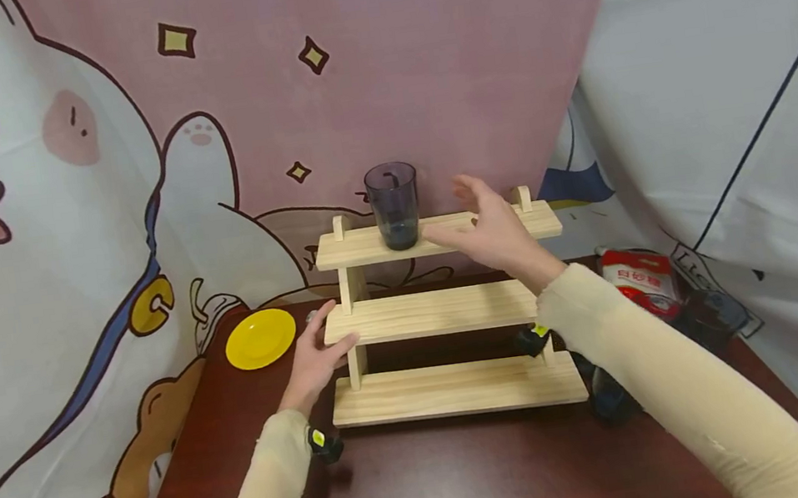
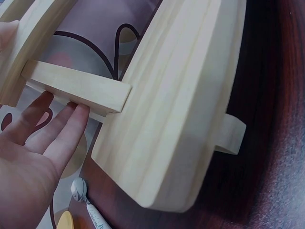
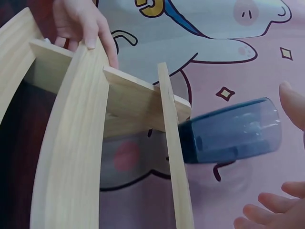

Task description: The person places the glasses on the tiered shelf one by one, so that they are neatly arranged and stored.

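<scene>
Gripped the left end of the wooden shelf with the left hand, with the thumb on its middle board and fingertips against its side post. Spread the right hand wide over the right half of the shelf, leaving a big gap between thumb and fingers. Wore cream sleeves and a small black camera at each wrist, in front of the shelf. Saw the shiny brown table there too. To the left of the shelf, saw a round yellow plate and a little silver thing with a pale handle. To the right of it, saw a red and white bag and some dark things, too hard to make out. Found the tall dark glass upright on the shelf's top board, left of its middle, near the right hand but apart from it. Behind the shelf, saw a pink and white cloth with cartoon animals.
</scene>
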Motion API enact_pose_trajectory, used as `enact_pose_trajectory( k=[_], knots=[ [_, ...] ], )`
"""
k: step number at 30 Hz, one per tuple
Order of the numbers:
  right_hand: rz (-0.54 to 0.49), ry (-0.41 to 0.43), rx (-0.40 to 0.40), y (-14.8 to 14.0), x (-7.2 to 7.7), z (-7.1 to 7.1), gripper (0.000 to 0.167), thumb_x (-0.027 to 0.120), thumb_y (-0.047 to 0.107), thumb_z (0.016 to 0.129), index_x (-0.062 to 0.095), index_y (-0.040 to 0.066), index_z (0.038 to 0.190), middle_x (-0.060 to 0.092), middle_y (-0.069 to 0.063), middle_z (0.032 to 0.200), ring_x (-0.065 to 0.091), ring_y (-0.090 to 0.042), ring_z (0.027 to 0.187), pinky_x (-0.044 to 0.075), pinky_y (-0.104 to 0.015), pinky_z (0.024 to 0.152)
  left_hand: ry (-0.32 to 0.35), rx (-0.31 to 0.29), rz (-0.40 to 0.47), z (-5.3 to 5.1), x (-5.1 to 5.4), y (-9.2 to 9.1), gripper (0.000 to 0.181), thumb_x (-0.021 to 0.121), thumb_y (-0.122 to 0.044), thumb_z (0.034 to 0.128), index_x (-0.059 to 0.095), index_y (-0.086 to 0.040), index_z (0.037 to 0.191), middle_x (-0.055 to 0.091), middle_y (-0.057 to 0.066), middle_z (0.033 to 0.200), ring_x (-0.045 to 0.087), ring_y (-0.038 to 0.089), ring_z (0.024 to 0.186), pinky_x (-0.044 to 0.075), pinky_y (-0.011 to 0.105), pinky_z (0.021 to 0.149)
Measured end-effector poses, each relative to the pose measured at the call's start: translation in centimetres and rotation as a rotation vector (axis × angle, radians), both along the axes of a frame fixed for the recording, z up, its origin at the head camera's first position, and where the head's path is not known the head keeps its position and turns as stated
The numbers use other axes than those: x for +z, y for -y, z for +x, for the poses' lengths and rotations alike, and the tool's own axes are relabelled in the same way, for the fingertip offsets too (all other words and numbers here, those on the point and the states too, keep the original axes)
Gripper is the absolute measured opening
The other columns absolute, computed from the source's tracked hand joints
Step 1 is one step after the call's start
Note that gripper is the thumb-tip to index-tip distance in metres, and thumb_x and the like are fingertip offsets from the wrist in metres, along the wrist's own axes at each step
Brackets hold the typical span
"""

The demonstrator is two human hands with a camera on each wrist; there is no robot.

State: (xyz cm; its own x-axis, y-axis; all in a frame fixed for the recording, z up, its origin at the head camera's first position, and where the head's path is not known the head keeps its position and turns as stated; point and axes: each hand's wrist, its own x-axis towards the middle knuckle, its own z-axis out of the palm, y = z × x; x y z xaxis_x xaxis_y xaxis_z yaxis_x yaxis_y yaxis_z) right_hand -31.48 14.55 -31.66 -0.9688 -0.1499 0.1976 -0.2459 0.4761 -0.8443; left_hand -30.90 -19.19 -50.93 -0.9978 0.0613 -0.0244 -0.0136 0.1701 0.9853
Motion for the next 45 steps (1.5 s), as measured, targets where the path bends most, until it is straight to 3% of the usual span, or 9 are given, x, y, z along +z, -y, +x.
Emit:
enact_pose_trajectory(
  k=[7, 23, 28, 30, 32, 36, 40, 43, 45],
  knots=[
    [0.064, -0.063, 0.037, -3.6, -0.7, 2.5, 0.103, 0.084, 0.05, 0.087, 0.028, 0.016, 0.166, 0.037, -0.011, 0.167, 0.034, -0.031, 0.154, 0.031, -0.058, 0.124, 0.009, 0.002, -0.014, 0.1, 0.1, 0.2, 0.082, 0.08, -0.017, 0.096, 0.036, -0.03, 0.165, 0.057, 0.023, 0.145, 0.068, 0.035, 0.116, 0.058, 0.056, 0.097],
    [0.247, -0.204, -0.115, -12.8, -3.9, 8.8, 0.096, 0.089, 0.029, 0.087, 0.034, 0.005, 0.163, 0.044, -0.025, 0.16, 0.043, -0.047, 0.145, 0.039, -0.071, 0.111, -0.06, 0.004, 0.007, 0.1, -0.2, -0.1, 0.078, 0.084, -0.026, 0.0922, 0.045, -0.039, 0.158, 0.062, 0.021, 0.137, 0.07, 0.034, 0.11, 0.059, 0.057, 0.093],
    [0.304, -0.243, -0.193, -16.1, -5.4, 10.9, 0.095, 0.09, 0.028, 0.085, 0.038, 0.006, 0.161, 0.048, -0.028, 0.154, 0.049, -0.051, 0.135, 0.035, -0.008, 0.109, -0.058, 0.005, 0.001, 0.2, -0.2, -0.2, 0.08, 0.085, -0.027, 0.0921, 0.043, -0.036, 0.16, 0.061, 0.021, 0.138, 0.07, 0.035, 0.111, 0.059, 0.057, 0.093],
    [0.321, -0.242, -0.228, -17.3, -6.1, 11.7, 0.094, 0.091, 0.029, 0.085, 0.039, 0.007, 0.16, 0.049, -0.028, 0.152, 0.051, -0.05, 0.132, 0.029, 0.0, 0.103, -0.056, 0.012, -0.002, 0.2, -0.3, -0.1, 0.08, 0.085, -0.026, 0.092, 0.044, -0.038, 0.16, 0.061, 0.02, 0.138, 0.07, 0.034, 0.11, 0.06, 0.056, 0.093],
    [0.352, -0.228, -0.266, -18.4, -6.8, 12.3, 0.095, 0.091, 0.032, 0.084, 0.038, 0.008, 0.161, 0.049, -0.029, 0.151, 0.051, -0.05, 0.13, 0.028, -0.003, 0.107, -0.055, 0.018, -0.003, 0.2, -0.3, -0.1, 0.079, 0.084, -0.026, 0.0922, 0.044, -0.04, 0.159, 0.061, 0.019, 0.138, 0.07, 0.034, 0.11, 0.06, 0.055, 0.093],
    [0.386, -0.185, -0.332, -20.7, -8.3, 13.7, 0.099, 0.09, 0.035, 0.085, 0.036, 0.008, 0.163, 0.047, -0.031, 0.154, 0.05, -0.052, 0.13, 0.039, -0.039, 0.121, -0.054, 0.016, -0.002, 0.1, -0.3, -0.1, 0.077, 0.084, -0.026, 0.0928, 0.045, -0.043, 0.157, 0.061, 0.019, 0.139, 0.07, 0.034, 0.111, 0.059, 0.056, 0.094],
    [0.405, -0.152, -0.373, -22.8, -9.8, 15.1, 0.1, 0.09, 0.037, 0.085, 0.036, 0.009, 0.163, 0.049, -0.032, 0.152, 0.055, -0.058, 0.121, 0.047, -0.019, 0.096, -0.05, 0.014, 0.002, 0.1, -0.3, -0.1, 0.077, 0.083, -0.025, 0.0934, 0.044, -0.043, 0.158, 0.061, 0.019, 0.14, 0.069, 0.035, 0.113, 0.059, 0.057, 0.095],
    [0.437, -0.12, -0.407, -23.6, -11.2, 16.2, 0.101, 0.09, 0.04, 0.084, 0.036, 0.008, 0.163, 0.052, -0.035, 0.147, 0.058, -0.061, 0.114, 0.052, -0.03, 0.082, -0.047, 0.015, 0.002, 0.1, -0.3, -0.1, 0.077, 0.083, -0.025, 0.0936, 0.044, -0.041, 0.158, 0.061, 0.02, 0.139, 0.069, 0.037, 0.114, 0.059, 0.057, 0.095],
    [0.445, -0.104, -0.425, -23.9, -12.3, 17.0, 0.101, 0.09, 0.041, 0.084, 0.036, 0.006, 0.163, 0.051, -0.037, 0.145, 0.055, -0.061, 0.116, 0.051, -0.052, 0.082, -0.046, 0.013, -0.002, 0.1, -0.2, -0.1, 0.078, 0.083, -0.024, 0.0939, 0.043, -0.039, 0.16, 0.061, 0.021, 0.139, 0.069, 0.037, 0.114, 0.059, 0.057, 0.095]
  ],
)
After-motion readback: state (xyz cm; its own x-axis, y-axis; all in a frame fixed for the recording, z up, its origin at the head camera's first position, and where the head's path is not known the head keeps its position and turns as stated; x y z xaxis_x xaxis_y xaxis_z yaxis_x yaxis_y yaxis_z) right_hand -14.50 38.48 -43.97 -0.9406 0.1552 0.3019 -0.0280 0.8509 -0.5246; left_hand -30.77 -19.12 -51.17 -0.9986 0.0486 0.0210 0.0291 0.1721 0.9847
